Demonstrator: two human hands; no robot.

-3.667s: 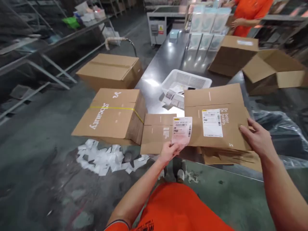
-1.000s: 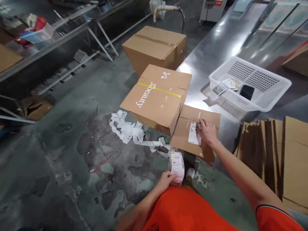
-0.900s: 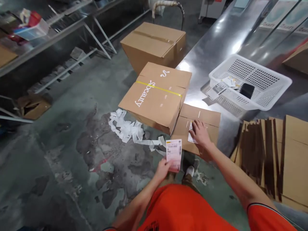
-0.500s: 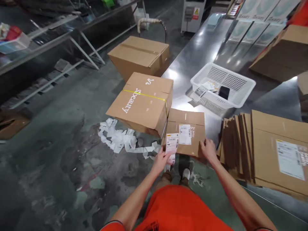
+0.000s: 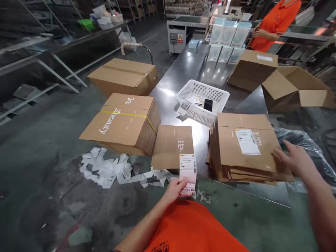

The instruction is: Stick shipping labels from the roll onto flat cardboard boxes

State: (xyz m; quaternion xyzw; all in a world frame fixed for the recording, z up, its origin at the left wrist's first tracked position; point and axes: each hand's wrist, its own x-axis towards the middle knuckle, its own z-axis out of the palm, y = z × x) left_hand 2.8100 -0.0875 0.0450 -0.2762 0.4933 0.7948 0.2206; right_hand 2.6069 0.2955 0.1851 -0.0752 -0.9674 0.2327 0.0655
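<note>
Pinched in my left hand [image 5: 174,190] is a strip of printed shipping labels [image 5: 188,171], held up in front of my body. Just beyond it lies a flat brown carton [image 5: 168,150] with white print, at the near edge of the metal table. My right hand [image 5: 294,157], fingers apart, is at the right edge of a stack of flattened cartons [image 5: 225,147]. The top carton of that stack bears a white shipping label [image 5: 248,141]. Whether the right fingertips touch the cardboard I cannot tell.
A strapped bundle of flat cartons [image 5: 118,122] and a big closed box [image 5: 123,75] stand left. A white basket [image 5: 223,99] holds a black phone [image 5: 208,105]. White backing paper [image 5: 105,168] litters the floor. Beyond the table stands a person in orange [image 5: 278,21].
My right hand has moved from the single carton to the right-hand stack, where the labelled carton now lies on top. The view has swung right. My left hand still holds the labels.
</note>
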